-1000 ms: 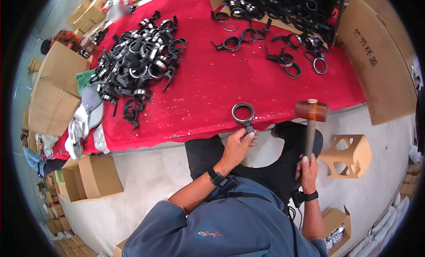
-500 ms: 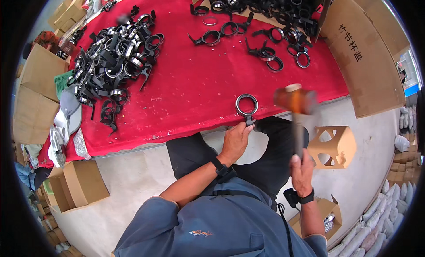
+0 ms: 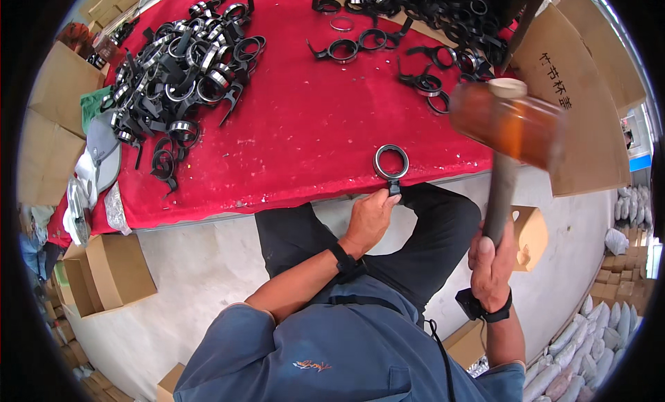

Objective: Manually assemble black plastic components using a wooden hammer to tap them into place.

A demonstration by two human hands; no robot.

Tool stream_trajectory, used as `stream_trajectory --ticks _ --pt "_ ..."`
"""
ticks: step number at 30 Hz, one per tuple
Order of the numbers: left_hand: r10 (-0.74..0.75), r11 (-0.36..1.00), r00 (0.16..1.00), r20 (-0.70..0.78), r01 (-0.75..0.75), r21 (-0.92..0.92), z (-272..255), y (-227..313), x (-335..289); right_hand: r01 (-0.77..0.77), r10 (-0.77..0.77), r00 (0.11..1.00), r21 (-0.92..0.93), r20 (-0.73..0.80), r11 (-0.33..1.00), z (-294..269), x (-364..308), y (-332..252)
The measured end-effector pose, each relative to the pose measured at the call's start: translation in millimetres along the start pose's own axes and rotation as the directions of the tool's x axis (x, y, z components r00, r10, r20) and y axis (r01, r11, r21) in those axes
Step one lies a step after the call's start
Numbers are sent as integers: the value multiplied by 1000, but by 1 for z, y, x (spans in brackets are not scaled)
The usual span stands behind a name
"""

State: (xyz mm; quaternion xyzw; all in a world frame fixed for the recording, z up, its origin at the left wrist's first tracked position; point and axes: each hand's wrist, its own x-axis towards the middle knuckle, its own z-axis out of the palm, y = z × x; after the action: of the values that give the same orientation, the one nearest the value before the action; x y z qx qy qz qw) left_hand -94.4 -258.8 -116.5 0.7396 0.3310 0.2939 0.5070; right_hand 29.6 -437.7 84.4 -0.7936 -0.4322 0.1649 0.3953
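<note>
Gripping twice

The right hand point(image 3: 492, 267) is clenching a mallet point(image 3: 511, 128), its head beyond the fingers; the left hand point(image 3: 369, 220) is pinching a black ring point(image 3: 393, 177), which is sitting just past the fingertips; farther beyond, piled rings point(image 3: 173, 68) are lying on red cloth point(image 3: 298, 125)

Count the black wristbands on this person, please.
2: one black wristband by the left hand holding a ring, a second wristband by the right hand gripping a mallet. None seems hidden.
</note>
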Motion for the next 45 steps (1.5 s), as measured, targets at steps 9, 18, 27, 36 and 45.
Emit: stream_trajectory --ticks 9,18,27,36,45 --pt "29 999 999 -40 -31 -37 0 -3 -4 1 80 977 -380 197 925 -12 63 -60" --pt "133 991 990 47 -131 -39 -8 2 -4 -90 304 888 -516 346 852 1 71 9" --pt "65 997 987 148 -57 -57 -30 -13 -2 -388 351 921 384 166 838 -10 59 -17" --pt "468 884 883 -46 -467 18 -87 21 -14 -348 397 917 566 40 747 34 -2 128" --pt "642 761 760 -104 -615 208 -121 25 -1 -390 431 899 593 78 705 62 -5 165"
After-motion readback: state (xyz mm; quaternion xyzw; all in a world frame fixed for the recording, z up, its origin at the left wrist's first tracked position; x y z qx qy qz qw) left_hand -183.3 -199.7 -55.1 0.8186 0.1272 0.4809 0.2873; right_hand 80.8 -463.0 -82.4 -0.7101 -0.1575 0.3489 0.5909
